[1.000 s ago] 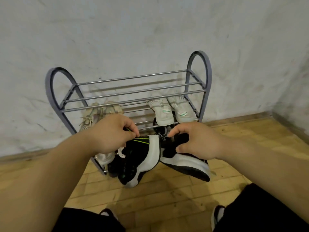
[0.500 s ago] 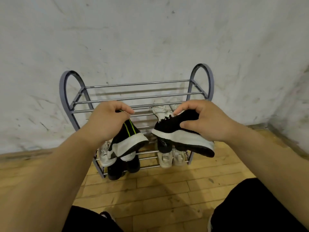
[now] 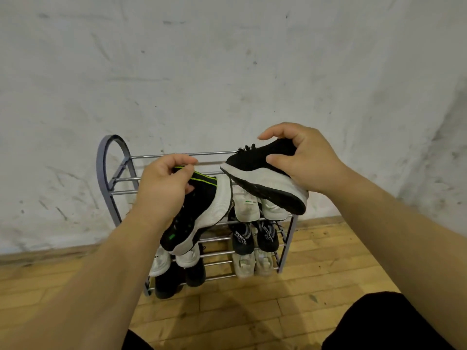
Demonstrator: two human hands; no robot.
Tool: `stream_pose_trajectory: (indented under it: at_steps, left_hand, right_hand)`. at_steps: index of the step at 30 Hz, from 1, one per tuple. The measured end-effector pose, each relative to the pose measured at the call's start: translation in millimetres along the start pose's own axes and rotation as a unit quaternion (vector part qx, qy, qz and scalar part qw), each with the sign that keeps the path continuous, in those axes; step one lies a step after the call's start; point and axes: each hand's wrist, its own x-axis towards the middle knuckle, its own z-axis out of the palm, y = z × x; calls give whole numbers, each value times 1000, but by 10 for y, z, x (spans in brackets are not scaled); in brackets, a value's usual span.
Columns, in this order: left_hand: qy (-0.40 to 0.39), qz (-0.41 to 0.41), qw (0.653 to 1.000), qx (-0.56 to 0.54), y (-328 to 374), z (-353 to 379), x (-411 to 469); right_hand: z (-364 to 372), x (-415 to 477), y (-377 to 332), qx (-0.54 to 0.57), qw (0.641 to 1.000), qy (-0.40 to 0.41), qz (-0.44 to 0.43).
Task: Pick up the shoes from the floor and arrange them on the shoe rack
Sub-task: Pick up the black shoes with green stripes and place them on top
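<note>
My left hand [image 3: 164, 185] grips the heel of a black sneaker with a white sole and green stripes [image 3: 202, 213], which hangs toe-down in front of the grey metal shoe rack [image 3: 106, 157]. The matching black sneaker [image 3: 262, 173] is in my right hand [image 3: 303, 157], held by its heel with the toe pointing left over the rack's bare top shelf. Its sole faces me. On the lower shelves stand white sneakers [image 3: 246, 208] and black sneakers [image 3: 242, 239], partly hidden by the held shoes.
The rack stands against a scuffed white wall [image 3: 227, 72] on a wooden plank floor [image 3: 227, 311]. More pale shoes [image 3: 252, 265] and dark shoes [image 3: 177, 281] fill the bottom shelves. My knees in black shorts [image 3: 384, 322] show at the lower edge.
Both hands have lifted the black pair from floor level up to the height of the top shelf. The right shoe rose highest and now sits over the top rails.
</note>
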Motion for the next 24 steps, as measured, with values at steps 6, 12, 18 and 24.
stream_pose_trajectory:
  at_steps: [6, 12, 18, 24]
  left_hand:
    - [3, -10, 1000, -29, 4, 36, 76]
    - [-5, -12, 999, -31, -52, 98, 146]
    - [-20, -14, 1000, -14, -148, 155, 233]
    - [-39, -19, 999, 8, -194, 205, 266]
  right_hand:
    - [0, 224, 138, -71, 997, 27, -20]
    - [254, 527, 668, -242, 968, -2, -70]
    - [504, 904, 1362, -417, 902, -101, -43]
    - [663, 901, 1591, -421, 899, -112, 50]
